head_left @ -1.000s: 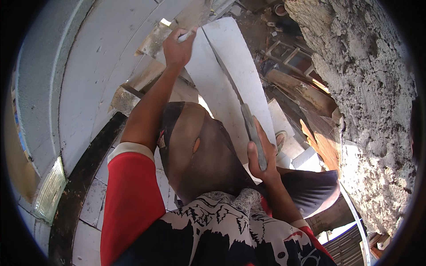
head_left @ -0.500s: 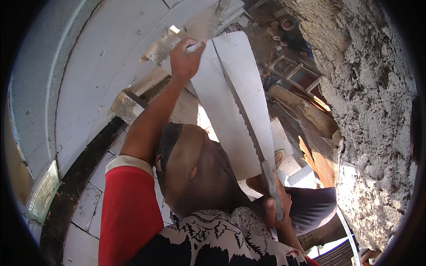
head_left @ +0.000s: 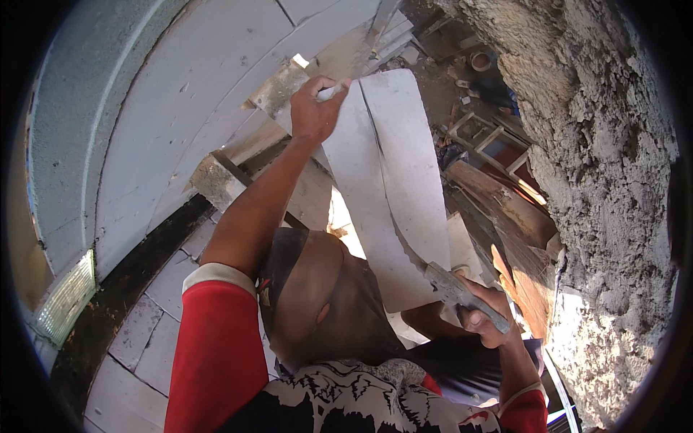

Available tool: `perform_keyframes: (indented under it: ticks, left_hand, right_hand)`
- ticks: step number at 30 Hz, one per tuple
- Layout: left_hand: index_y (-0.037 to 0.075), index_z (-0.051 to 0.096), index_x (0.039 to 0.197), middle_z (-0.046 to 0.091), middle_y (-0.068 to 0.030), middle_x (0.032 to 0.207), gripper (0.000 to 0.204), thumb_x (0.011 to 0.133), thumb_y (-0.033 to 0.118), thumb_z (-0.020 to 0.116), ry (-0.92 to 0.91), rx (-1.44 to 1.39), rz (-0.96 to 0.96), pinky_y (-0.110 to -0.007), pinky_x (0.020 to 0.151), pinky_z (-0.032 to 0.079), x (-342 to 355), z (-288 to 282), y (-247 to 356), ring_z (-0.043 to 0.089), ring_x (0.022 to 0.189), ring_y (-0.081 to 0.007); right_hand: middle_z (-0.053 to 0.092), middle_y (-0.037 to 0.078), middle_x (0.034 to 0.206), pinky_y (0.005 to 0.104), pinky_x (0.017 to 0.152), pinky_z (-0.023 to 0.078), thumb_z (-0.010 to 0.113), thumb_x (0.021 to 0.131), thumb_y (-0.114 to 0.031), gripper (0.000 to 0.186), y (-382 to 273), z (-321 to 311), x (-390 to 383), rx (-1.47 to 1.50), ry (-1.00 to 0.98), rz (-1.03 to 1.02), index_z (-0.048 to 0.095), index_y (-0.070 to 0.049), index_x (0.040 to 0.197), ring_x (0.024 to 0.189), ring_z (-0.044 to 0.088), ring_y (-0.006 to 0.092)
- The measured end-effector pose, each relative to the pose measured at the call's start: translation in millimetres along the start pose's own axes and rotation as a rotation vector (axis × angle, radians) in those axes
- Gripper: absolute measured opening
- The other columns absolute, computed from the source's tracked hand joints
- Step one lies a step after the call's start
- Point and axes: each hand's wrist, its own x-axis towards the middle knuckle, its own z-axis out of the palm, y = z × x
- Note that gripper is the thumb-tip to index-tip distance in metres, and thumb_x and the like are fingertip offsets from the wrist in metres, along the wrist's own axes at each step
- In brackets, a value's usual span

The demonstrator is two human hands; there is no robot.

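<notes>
Short red sleeves w/ white cuffs, black shirt front w/ white jagged print, brown cloth — prob. a face wrap — above it.

hard daylight falls from the upper right, bleaching the pale block and the rough plaster wall almost white in patches. deep shade covers the person's torso and the lower frame. the fisheye bends straight joints into arcs and leaves a black rim around the view. the centre is sharp; detail softens toward the edges, with mild blur near the right hand.
</notes>
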Motion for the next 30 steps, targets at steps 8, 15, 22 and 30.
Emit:
perform_keyframes:
  ticks: [8,15,22,30]
  left_hand:
    - [0.0,0.076,0.095,0.076,-0.0079,0.089,0.036,0.096,0.035,0.082,0.004,0.056,-0.053,-0.032,0.081,0.052,-3.7,1.3,3.7,0.062,0.081,-0.0135]
    - [0.001,0.077,0.096,0.074,-0.0077,0.088,0.038,0.096,0.039,0.082,-0.055,0.073,-0.119,-0.033,0.084,0.051,2.0,-5.7,17.8,0.063,0.084,-0.0154]
    - [0.001,0.077,0.096,0.074,-0.0086,0.089,0.04,0.095,0.04,0.082,-0.032,0.057,-0.054,-0.034,0.086,0.051,-0.1,-1.6,-0.8,0.064,0.086,-0.0167]
    - [0.002,0.077,0.095,0.077,-0.0162,0.096,0.038,0.09,0.038,0.085,-0.006,0.058,-0.079,-0.04,0.086,0.054,-0.7,-1.7,-3.7,0.072,0.09,-0.0323]
  right_hand:
    - [0.06,0.001,0.069,0.0302,0.061,0.047,0.056,0.103,-0.068,0.089,26.4,-39.0,-1.2,0.224,0.03,-0.061,0.052,0.005,0.155,0.063,0.059,0.0133]
    - [0.067,0.034,0.133,0.0414,0.098,0.056,0.053,0.108,-0.054,0.08,18.2,66.2,-39.6,-0.23,0.436,-0.207,0.048,0.012,0.152,0.118,0.073,0.0423]
    - [0.068,0.034,0.129,0.0429,0.09,0.058,0.059,0.107,-0.032,0.067,12.2,88.3,48.6,-0.176,0.5,-0.37,0.042,0.008,0.158,0.099,0.075,0.0368]
    - [0.073,0.029,0.122,0.0407,0.087,0.058,0.053,0.108,-0.033,0.064,25.0,121.3,-9.5,-0.181,0.585,-0.368,0.047,0.013,0.153,0.089,0.076,0.0342]
